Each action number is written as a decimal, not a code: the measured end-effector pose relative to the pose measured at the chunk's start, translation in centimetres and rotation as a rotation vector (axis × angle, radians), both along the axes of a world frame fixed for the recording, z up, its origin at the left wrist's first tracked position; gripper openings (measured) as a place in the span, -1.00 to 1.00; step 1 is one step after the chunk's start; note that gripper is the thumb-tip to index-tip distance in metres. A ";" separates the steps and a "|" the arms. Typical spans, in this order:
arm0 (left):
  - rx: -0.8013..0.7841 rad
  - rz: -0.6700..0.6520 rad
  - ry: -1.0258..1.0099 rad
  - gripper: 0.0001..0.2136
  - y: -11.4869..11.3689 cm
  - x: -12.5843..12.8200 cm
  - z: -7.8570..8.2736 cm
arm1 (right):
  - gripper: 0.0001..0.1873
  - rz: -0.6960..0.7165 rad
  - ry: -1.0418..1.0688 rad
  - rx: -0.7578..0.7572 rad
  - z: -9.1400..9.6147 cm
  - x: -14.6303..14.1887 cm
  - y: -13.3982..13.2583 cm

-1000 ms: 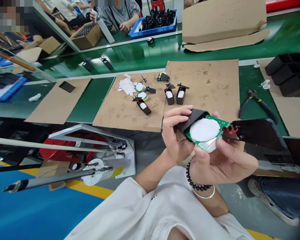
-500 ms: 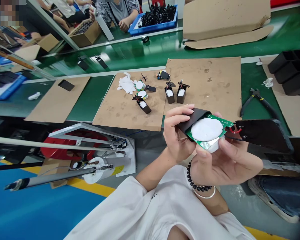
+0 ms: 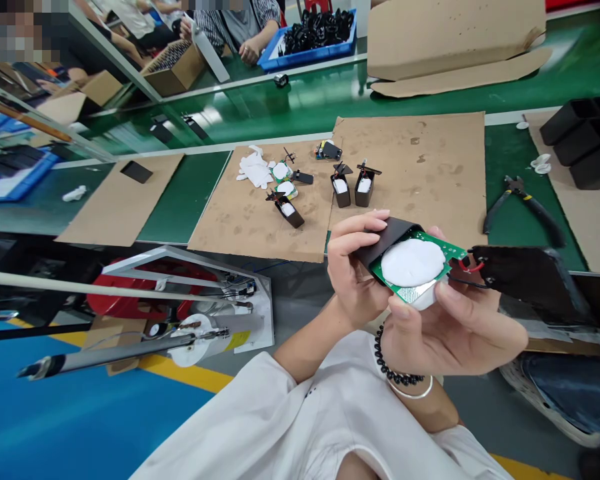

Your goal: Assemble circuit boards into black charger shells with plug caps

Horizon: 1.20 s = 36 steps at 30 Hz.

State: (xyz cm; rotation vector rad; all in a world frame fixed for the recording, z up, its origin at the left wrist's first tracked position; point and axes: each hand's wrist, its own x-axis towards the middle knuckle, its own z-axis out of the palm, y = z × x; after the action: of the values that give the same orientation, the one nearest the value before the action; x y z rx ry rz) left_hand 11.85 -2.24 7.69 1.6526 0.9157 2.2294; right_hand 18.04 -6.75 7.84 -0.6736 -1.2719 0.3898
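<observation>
Beyond your fingers (image 3: pixel 354 239), your green bench (image 3: pixel 175 210) bears stained cardboard (image 3: pixel 420 183), on which two open black cases (image 3: pixel 363 199) sit side by side. Left of your fingers, a third case (image 3: pixel 295 219) lies angled; right of them, pliers (image 3: pixel 515 187) rest on green surface.

Casing (image 3: pixel 393 232) in left hand (image 3: pixel 353 277); board (image 3: pixel 445 247) partly inside casing, jutting right, pad (image 3: pixel 413 263) on top. Cover (image 3: pixel 535 280) right of board, joined by wires (image 3: pixel 473 267). Right hand (image 3: pixel 455 333) at board's near edge. Beyond hands, two sheets on table (image 3: pixel 523 147), side by side. On left sheet (image 3: pixel 230 227): pile (image 3: pixel 255 168), single case (image 3: pixel 291 215) nearer, right of pile. On right sheet (image 3: pixel 430 180): case pair (image 3: pixel 364 193) near left edge. Pliers (image 3: pixel 540 217) right of right sheet. Carton (image 3: pixel 455 40) behind right sheet; left of carton, tray (image 3: pixel 307 61), cables (image 3: pixel 323 28) in it.
</observation>
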 end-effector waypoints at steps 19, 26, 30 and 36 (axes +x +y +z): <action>0.040 -0.038 -0.044 -0.62 0.0 0.1 0.1 | -0.45 -0.090 0.115 0.071 0.7 0.0 0.3; -0.014 -0.008 -0.004 -0.65 -0.2 0.0 0.3 | -0.42 -0.083 0.081 0.031 0.6 0.1 0.2; -0.014 -0.006 -0.008 -0.65 -0.2 0.0 0.3 | -0.45 -0.109 0.112 0.032 0.8 -0.3 0.4; -0.026 0.006 -0.003 -0.65 -0.1 0.0 0.2 | -0.39 -0.052 0.099 0.045 0.8 -0.1 0.4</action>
State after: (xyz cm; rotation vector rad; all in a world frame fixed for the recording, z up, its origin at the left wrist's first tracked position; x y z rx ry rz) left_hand 11.83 -2.37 7.85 1.6374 0.9463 2.2129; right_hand 17.91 -6.38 8.60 -0.6406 -1.1633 0.3468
